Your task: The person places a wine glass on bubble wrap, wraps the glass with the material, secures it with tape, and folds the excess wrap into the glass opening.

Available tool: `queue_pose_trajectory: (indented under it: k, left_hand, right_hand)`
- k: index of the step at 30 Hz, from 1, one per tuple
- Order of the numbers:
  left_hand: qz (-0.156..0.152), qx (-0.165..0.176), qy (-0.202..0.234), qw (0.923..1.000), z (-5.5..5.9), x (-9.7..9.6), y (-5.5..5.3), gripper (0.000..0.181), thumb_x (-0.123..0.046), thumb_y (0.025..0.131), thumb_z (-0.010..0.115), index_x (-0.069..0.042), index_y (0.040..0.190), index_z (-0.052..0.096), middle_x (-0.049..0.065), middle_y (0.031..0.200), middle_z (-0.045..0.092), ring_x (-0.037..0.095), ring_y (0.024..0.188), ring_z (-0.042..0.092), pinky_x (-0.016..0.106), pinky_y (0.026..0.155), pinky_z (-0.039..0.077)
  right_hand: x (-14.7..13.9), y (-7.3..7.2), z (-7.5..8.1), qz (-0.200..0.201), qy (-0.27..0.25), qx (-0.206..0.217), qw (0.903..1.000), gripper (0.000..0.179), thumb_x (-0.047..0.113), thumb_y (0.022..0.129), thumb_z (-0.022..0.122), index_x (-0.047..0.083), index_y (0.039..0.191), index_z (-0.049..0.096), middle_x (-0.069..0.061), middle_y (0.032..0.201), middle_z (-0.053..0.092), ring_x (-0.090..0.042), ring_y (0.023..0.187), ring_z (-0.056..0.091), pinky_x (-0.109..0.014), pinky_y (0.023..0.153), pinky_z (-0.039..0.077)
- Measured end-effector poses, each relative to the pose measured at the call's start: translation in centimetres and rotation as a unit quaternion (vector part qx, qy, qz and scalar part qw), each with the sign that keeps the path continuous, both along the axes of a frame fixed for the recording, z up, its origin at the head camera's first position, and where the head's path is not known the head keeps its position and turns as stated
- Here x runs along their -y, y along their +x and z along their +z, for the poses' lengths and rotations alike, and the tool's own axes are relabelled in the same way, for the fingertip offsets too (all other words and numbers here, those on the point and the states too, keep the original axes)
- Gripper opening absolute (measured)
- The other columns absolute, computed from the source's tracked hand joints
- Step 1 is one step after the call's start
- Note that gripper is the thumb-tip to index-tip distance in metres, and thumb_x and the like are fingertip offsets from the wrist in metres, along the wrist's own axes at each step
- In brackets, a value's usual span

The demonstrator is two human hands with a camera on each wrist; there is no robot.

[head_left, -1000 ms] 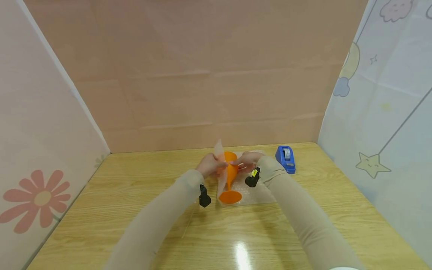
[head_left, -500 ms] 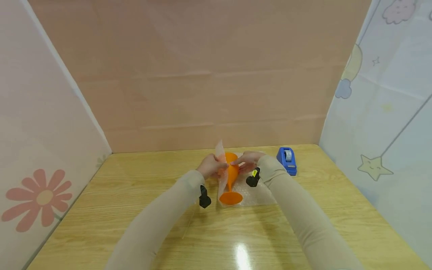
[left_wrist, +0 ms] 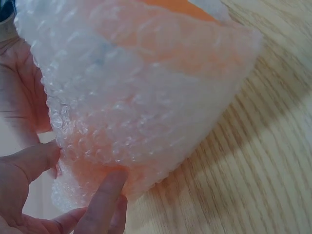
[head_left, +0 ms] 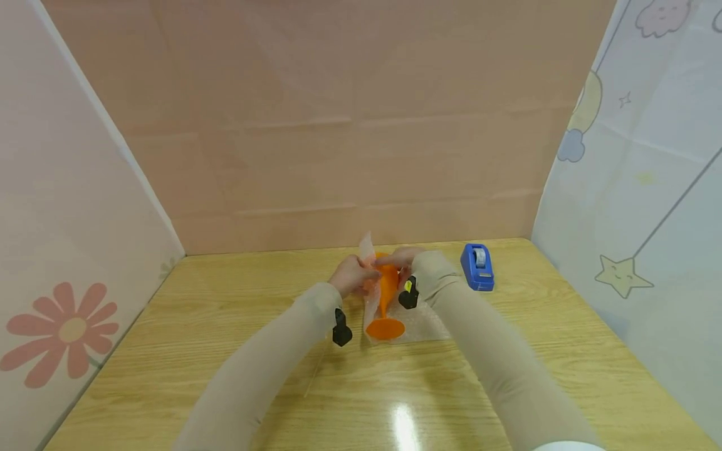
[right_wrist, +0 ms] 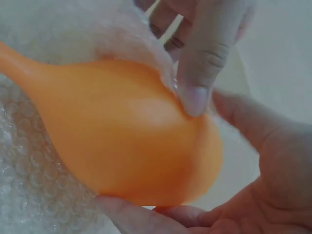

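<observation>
An orange plastic wine glass (head_left: 389,288) lies on a sheet of bubble wrap (head_left: 425,326), its round foot toward me. My left hand (head_left: 350,275) pinches the wrap's raised left edge against the bowl; in the left wrist view the bubble wrap (left_wrist: 141,102) covers that side of the glass. In the right wrist view, my left thumb presses the wrap edge onto the bowl. My right hand (right_wrist: 273,175) cups the orange wine glass (right_wrist: 131,131) near its rim, fingers along its lower side and thumb reaching to the wrap edge beside my left thumb.
A blue tape dispenser (head_left: 478,268) with a roll of tape stands to the right of the wrap on the wooden table (head_left: 225,313). A tan backdrop (head_left: 350,125) rises behind the table, with printed panels on both sides.
My right hand has shifted left over the bowl, its thumb moving toward the wrap's edge. My left hand keeps its hold, and the wine glass stays in about the same place.
</observation>
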State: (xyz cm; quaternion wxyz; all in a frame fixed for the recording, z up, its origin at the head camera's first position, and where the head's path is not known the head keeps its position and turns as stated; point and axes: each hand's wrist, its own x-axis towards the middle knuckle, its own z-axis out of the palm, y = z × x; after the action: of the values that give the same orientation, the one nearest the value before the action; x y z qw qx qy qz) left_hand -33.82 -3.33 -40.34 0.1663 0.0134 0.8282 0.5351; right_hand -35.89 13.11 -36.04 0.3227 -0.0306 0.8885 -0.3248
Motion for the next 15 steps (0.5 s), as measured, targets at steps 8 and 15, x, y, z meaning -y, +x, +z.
queue_pose_trajectory:
  k: [8,15]
  left_hand:
    - [-0.018,0.028,0.062,0.9975,-0.2,0.3,-0.1,0.043,-0.018,0.088,0.07,0.002,0.116,0.043,0.015,0.113,0.05,0.026,0.093,0.061,0.04,0.086,0.055]
    - [-0.013,0.086,0.119,0.9891,-0.7,1.4,0.4,0.027,-0.01,0.089,0.068,0.006,0.107,0.056,0.006,0.092,0.06,0.017,0.079,0.063,0.04,0.094,0.051]
  right_hand:
    - [0.0,-0.9,-0.8,-0.024,-0.016,0.014,0.9995,0.054,0.037,0.1,0.05,-0.01,0.127,0.051,-0.025,0.123,0.059,-0.039,0.11,0.062,-0.041,0.092,0.049]
    - [-0.2,-1.2,-1.2,-0.02,-0.02,0.024,0.9993,0.054,0.037,0.099,0.051,-0.009,0.127,0.05,-0.025,0.125,0.057,-0.04,0.107,0.064,-0.042,0.092,0.048]
